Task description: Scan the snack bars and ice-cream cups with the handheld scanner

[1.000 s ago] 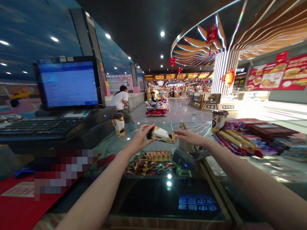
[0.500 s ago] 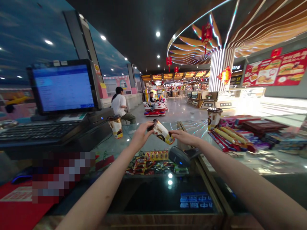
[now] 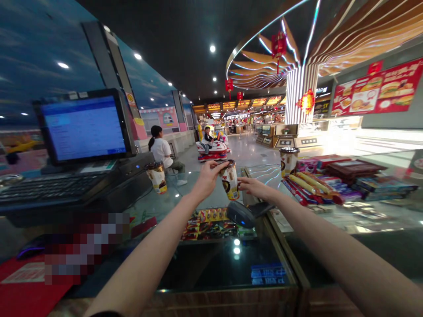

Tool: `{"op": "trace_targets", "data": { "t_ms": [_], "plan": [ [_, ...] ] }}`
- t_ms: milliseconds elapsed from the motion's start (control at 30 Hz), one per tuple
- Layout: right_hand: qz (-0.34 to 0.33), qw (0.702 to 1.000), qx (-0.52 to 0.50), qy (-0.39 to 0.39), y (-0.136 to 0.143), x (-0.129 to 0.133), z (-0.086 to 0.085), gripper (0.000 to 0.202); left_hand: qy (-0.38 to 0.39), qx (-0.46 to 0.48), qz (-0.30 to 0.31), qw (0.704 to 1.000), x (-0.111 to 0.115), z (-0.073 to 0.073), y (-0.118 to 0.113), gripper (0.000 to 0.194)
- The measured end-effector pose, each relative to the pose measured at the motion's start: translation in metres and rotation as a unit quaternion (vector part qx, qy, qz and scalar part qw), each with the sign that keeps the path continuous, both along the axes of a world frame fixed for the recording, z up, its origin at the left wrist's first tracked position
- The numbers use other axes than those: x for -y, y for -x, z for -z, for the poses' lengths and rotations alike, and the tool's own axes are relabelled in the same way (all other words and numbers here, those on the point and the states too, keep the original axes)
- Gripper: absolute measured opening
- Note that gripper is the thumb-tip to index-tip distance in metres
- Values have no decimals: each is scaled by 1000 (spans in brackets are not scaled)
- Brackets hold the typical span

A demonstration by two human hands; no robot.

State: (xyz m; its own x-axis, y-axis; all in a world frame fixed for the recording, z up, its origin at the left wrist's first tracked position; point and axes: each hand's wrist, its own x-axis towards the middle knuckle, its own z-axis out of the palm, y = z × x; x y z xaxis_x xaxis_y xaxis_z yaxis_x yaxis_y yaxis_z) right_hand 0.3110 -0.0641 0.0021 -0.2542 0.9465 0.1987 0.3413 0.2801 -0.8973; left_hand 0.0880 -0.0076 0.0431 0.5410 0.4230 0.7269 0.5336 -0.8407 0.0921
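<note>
A white, yellow and brown paper cup (image 3: 230, 182) with a dark lid is over the glass counter, nearly upright with a slight lean. My left hand (image 3: 206, 180) grips it near the lid from the left, index finger stretched across the top. On the other side, my right hand (image 3: 255, 188) has its fingers extended close to the cup's lower wall; whether they touch it I cannot tell. Just below the cup lies a black barcode scanner (image 3: 243, 214) with a blue light. A similar cup (image 3: 156, 178) stands to the left, another cup (image 3: 288, 162) to the right.
At left are a monitor (image 3: 84, 127), a keyboard (image 3: 49, 182) and a red mat (image 3: 23, 286). Snack packs and boxes (image 3: 309, 184) cover the counter's right part. Small packets (image 3: 211, 229) show beneath the glass. Beyond the counter, one person (image 3: 161, 149) sits, another (image 3: 207, 138) rides a toy car.
The cup has turned from strongly tilted to nearly upright. My left hand has shifted slightly right with it, and my right fingers have loosened at its lower side. The view has shifted slightly.
</note>
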Motion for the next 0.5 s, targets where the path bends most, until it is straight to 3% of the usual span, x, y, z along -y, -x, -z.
{"op": "trace_targets", "data": {
  "t_ms": [233, 400, 500],
  "plan": [
    [44, 996, -35, 63, -4, 4, 2, 42, 8, 5, 37, 999, 14, -4, -8, 70],
    [43, 995, -59, 68, -4, 12, -3, 43, 34, 30, 63, 997, 19, -4, -7, 67],
    [45, 994, -75, 70, -4, 17, -7, 45, 61, 71, 71, 993, 16, 3, -4, 64]
  ]
}}
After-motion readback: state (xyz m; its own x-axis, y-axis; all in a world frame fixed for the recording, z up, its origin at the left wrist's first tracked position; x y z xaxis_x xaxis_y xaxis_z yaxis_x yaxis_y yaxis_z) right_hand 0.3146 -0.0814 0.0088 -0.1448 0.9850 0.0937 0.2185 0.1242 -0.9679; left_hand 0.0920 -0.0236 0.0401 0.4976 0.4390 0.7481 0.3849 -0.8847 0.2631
